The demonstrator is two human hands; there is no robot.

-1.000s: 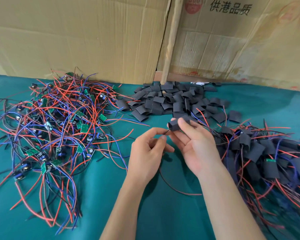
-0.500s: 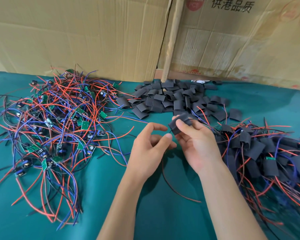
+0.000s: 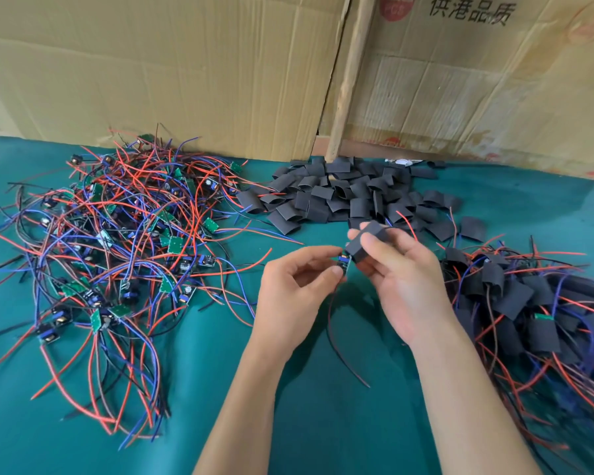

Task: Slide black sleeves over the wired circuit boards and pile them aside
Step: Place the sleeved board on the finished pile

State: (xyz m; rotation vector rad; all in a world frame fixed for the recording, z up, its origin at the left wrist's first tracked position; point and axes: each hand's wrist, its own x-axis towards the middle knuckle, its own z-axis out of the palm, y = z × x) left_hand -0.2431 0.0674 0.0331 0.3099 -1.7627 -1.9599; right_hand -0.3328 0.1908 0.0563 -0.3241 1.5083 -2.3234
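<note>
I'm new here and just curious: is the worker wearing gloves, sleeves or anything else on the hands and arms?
No. Both the left hand and the right hand are bare, with no gloves, rings or watch showing. The forearms are bare too, right down to the bottom edge of the picture, so no sleeve is in view. The fingernails look short and unpainted.

Looks like a small assembly workshop: green-covered desk (image 3: 288, 423) heaped with wired circuit boards (image 3: 117, 241) and black sleeves (image 3: 350, 197), flattened cardboard cartons (image 3: 186, 70) along its far edge.
</note>
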